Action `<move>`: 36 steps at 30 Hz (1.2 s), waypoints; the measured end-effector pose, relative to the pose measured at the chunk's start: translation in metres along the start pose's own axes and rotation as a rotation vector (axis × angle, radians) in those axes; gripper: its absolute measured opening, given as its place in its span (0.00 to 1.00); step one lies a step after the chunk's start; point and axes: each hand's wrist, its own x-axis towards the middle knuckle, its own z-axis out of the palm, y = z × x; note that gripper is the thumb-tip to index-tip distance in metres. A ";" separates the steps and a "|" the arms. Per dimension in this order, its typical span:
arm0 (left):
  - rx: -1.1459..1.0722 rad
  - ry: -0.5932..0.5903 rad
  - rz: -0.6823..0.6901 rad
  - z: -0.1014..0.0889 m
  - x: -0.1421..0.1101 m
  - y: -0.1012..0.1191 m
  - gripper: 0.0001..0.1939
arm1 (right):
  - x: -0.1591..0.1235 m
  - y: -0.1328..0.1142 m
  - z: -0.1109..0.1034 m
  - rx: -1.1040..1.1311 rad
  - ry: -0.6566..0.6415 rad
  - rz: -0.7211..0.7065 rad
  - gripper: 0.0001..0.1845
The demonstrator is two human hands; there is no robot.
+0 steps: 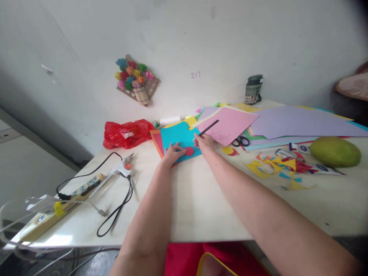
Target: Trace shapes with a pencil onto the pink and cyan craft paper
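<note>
My left hand [174,154] lies on a sheet of blue paper [175,136], fingers spread, with a fingertip at the left edge of a red paper circle [189,151]. My right hand [204,142] is closed around a dark pencil [211,125]. The pencil's lower end points at the blue paper, just above the red circle. Orange and red sheets [156,140] stick out from under the blue one. To the right of my right hand are a yellow paper circle [227,150], lying over a red piece, and black-handled scissors [241,141], partly under a pink sheet [225,124].
At the right lie paper scraps [268,166], glue tubes [324,170] and a green mango [335,152]. Large lilac sheets [293,122] and a tumbler [253,90] stand behind. At the left are a red plastic bag [126,133], glue gun [124,168] and power strip [66,207] with cords.
</note>
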 end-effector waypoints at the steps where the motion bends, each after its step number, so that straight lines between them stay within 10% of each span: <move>1: -0.033 0.022 0.000 0.000 0.000 -0.001 0.17 | 0.001 0.001 -0.001 -0.023 0.003 -0.013 0.14; 36: 0.035 0.077 0.020 0.012 0.009 -0.007 0.16 | -0.004 0.000 0.002 -0.280 -0.139 -0.054 0.14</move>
